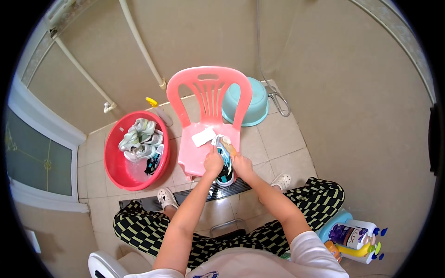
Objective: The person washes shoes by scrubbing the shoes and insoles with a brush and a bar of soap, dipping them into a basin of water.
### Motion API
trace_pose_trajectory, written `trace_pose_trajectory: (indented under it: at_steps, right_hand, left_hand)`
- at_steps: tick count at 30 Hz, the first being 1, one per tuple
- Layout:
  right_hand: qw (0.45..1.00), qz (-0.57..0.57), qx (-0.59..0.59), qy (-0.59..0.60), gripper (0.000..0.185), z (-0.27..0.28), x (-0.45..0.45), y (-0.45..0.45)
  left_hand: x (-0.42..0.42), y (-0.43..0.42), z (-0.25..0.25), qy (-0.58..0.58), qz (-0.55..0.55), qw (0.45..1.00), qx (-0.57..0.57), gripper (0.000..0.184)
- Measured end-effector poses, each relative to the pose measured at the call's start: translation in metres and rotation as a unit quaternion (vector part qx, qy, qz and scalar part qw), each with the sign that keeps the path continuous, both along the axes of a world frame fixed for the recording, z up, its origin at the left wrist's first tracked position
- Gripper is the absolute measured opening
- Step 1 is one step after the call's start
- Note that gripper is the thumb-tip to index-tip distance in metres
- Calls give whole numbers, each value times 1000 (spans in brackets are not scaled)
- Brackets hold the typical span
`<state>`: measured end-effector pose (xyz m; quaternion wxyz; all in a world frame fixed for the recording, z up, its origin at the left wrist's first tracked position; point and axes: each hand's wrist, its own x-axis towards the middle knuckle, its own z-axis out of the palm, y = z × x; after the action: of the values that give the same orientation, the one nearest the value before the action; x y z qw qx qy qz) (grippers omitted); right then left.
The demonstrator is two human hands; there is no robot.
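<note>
In the head view, a shoe with a white toe and a black and blue body (225, 172) lies across the front of a pink plastic chair (192, 155), its heel end toward me. My left hand (213, 163) is closed on the shoe's left side. Closed around a wooden-handled brush (228, 147) is my right hand (242, 167); the brush head is against the toe area of the shoe. A white rectangular piece (204, 136), perhaps soap or cloth, rests on the seat just beyond my left hand.
Left of the chair stands a red basin (109, 155) with several wet shoes (141, 139) and some water. Behind the chair is an upturned turquoise basin (255, 104), beside a shower head (279, 103). Bottles (350, 235) stand at lower right. A drain grate (148, 202) crosses the tiled floor.
</note>
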<state>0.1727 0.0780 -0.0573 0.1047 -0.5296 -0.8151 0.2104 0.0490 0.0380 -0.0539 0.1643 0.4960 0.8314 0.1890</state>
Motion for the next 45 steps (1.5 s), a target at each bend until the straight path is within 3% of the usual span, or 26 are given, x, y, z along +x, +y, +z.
trace_pose_trajectory:
  at_steps: [8, 14, 25, 33, 38, 40, 43, 45]
  right_hand:
    - [996, 40, -40, -63, 43, 18, -25, 32]
    - [999, 21, -20, -23, 42, -11, -35, 46]
    - [999, 1, -33, 44, 41, 18, 12, -23]
    - [997, 29, -73, 13, 44, 42, 39, -61]
    - [997, 23, -70, 5, 43, 33, 35, -55]
    - [998, 17, -66, -8, 43, 27, 29, -46]
    - [999, 5, -50, -13, 43, 10, 11, -27]
    - [999, -8, -34, -9, 43, 1, 4, -10]
  left_hand:
    - [-2, 1, 8, -21, -5, 1000, -4, 43]
    - [1, 3, 8, -5, 5, 1000, -16, 43]
    - [0, 4, 2, -3, 16, 999, -42, 42]
    - [2, 4, 6, -2, 25, 999, -37, 41]
    - [1, 3, 1, -10, 28, 999, -45, 42]
    - [0, 2, -4, 26, 26, 999, 31, 40]
    - [-3, 4, 4, -29, 16, 998, -52, 43]
    - [-2, -1, 4, -18, 10, 999, -24, 43]
